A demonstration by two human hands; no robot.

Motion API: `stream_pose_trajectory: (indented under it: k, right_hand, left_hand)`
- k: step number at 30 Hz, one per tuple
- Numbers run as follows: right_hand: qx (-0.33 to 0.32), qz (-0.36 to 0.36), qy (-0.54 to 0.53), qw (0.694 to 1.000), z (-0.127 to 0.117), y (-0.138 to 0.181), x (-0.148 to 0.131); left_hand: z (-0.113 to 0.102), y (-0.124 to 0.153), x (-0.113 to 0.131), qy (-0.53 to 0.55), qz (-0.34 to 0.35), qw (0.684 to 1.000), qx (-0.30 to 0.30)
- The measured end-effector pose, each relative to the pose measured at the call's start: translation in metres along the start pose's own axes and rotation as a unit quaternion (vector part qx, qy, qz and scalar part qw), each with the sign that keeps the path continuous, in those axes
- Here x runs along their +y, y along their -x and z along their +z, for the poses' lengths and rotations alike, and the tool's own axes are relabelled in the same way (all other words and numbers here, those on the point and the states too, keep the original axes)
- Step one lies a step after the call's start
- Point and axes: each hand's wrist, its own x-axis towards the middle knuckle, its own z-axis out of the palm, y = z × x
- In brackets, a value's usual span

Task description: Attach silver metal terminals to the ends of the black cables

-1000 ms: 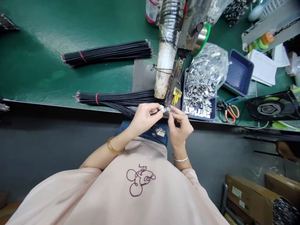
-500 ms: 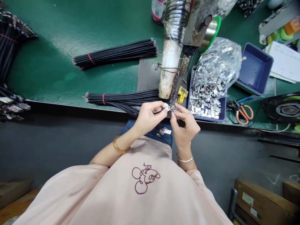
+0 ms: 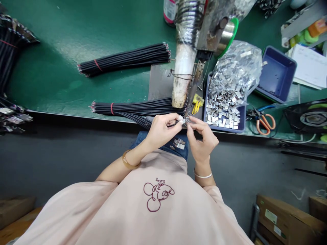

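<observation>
My left hand (image 3: 164,132) is closed in a pinch on a short black cable, whose end points right toward a small metal connector (image 3: 186,120). Thumb and fingertips of my right hand (image 3: 203,139) close on that connector at its right side. Both hands meet just off the table's front edge, below the tip of a soldering iron (image 3: 198,76). Behind my left hand lies a bundle of black cables (image 3: 133,108) tied with a red band. Several cables with metal connectors (image 3: 179,143) rest on my lap.
A stained white pipe (image 3: 182,75) hangs beside the iron, near a solder spool (image 3: 227,37). On the right stand a blue tray (image 3: 242,123) of metal connectors and orange-handled pliers (image 3: 266,124). Another cable bundle (image 3: 127,58) lies farther back; a yellow clip (image 3: 197,103) sits near the iron.
My hands have shifted slightly down, away from the iron's tip. The black cable in my left hand and the connector show more clearly now.
</observation>
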Motion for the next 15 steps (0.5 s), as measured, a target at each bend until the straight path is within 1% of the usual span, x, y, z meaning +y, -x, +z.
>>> stream_pose_trajectory:
  k: [4,8,11,15]
  right_hand:
    - [0.006,0.001,0.007,1.000,0.0039,-0.0029,0.0003]
    - [0.017,-0.016,-0.006,1.000,0.0056,-0.0068,-0.0026]
    - [0.022,-0.024,-0.007,0.999,0.0039,-0.0064,-0.0046]
    - [0.012,-0.019,0.003,1.000,0.0014,-0.0010,-0.0041]
  left_hand:
    - [0.0020,-0.0027,0.0026,0.032,-0.011,0.999,0.019]
    - [0.0009,-0.0052,0.0040,0.062,-0.006,0.998,0.026]
    - [-0.0003,-0.0051,0.0023,0.067,-0.006,0.998,0.013]
    - [-0.0008,-0.0036,0.0003,0.033,-0.002,0.999,-0.008]
